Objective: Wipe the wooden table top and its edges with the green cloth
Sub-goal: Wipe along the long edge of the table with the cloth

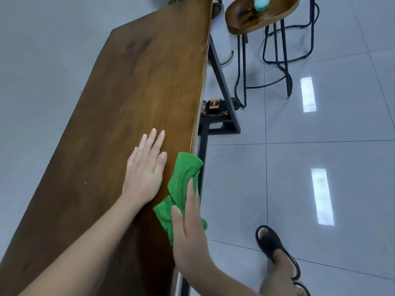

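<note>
A long brown wooden table top [128, 92] runs from the lower left up to the top middle of the head view. My left hand [146, 167] lies flat on it, palm down, fingers together, close to the right edge. The green cloth [183, 178] is bunched over that right edge, just right of my left hand. My right hand [188, 229] presses on the cloth's near end, thumb on top and fingers curled over the table's edge. Part of the cloth hangs below the edge beside my right hand.
Black metal table legs [222, 82] stand under the right edge, with an orange and black object [214, 104] on the floor behind them. A wooden stool [256, 16] holding a teal item [261, 3] stands at the top right. My sandalled foot [275, 251] is on the glossy grey tiles.
</note>
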